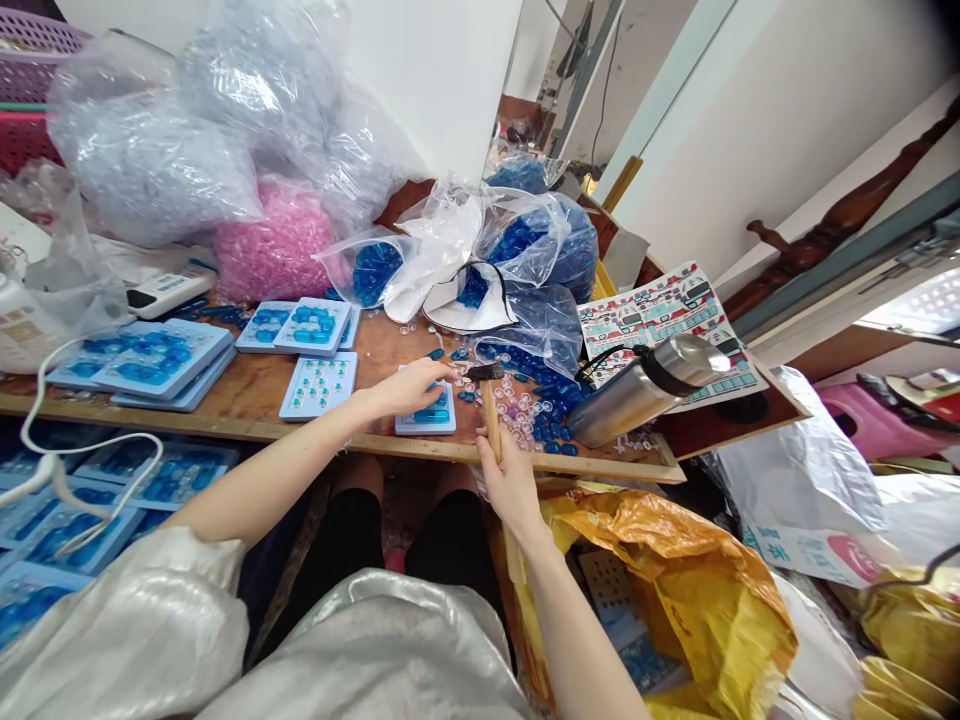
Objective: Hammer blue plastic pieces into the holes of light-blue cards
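Observation:
My right hand is wrapped round the wooden handle of a hammer. Its dark head points up, over loose pieces on the wooden workbench. My left hand reaches over a pale blue square tray near the bench edge, with fingers stretched across it. Blue translucent pieces sit in that tray, partly hidden by the hand. Small clear rings and dark blue pieces lie scattered right of the hammer. Left of my hand is another tray with small turquoise dots.
Stacked blue trays stand at the left, behind a white cable. Bags of clear and pink parts line the back. A steel flask leans on the right, by a printed sheet. Below hangs a yellow sack.

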A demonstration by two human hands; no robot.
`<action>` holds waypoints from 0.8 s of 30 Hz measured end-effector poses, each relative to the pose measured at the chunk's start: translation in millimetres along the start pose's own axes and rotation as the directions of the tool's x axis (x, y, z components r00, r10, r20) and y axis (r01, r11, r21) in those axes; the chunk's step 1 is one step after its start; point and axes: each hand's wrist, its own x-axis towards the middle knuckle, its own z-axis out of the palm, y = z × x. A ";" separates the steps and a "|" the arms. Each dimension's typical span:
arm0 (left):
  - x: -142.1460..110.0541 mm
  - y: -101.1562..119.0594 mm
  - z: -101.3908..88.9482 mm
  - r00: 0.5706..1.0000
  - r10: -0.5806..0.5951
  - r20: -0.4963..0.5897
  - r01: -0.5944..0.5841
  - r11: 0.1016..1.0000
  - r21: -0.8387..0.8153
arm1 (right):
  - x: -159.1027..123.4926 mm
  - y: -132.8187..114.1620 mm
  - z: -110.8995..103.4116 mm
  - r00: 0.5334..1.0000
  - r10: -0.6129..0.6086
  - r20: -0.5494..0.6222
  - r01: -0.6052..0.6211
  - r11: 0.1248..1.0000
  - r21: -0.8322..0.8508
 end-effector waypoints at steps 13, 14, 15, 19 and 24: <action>-11.7 -4.9 24.8 0.990 -0.044 -0.131 0.034 0.997 -0.074 | -1.8 2.3 8.1 0.998 0.017 0.052 -0.016 1.000 -0.017; -11.6 -5.3 25.2 0.989 -0.057 -0.137 0.045 0.995 -0.089 | -1.5 2.5 8.7 0.998 0.015 0.059 -0.013 0.999 -0.040; -11.5 -5.6 25.0 0.987 -0.075 -0.140 0.061 0.993 -0.105 | -1.1 3.0 9.3 0.996 0.021 0.083 -0.015 0.997 -0.078; -13.5 -2.9 21.0 0.984 -0.128 -0.123 0.109 0.983 -0.147 | 0.7 5.5 8.6 0.979 0.073 0.189 -0.037 0.982 -0.185; -18.6 10.9 33.8 0.938 -0.126 -0.323 0.148 0.988 0.045 | 6.4 5.8 0.3 1.000 0.026 0.017 -0.027 0.999 0.017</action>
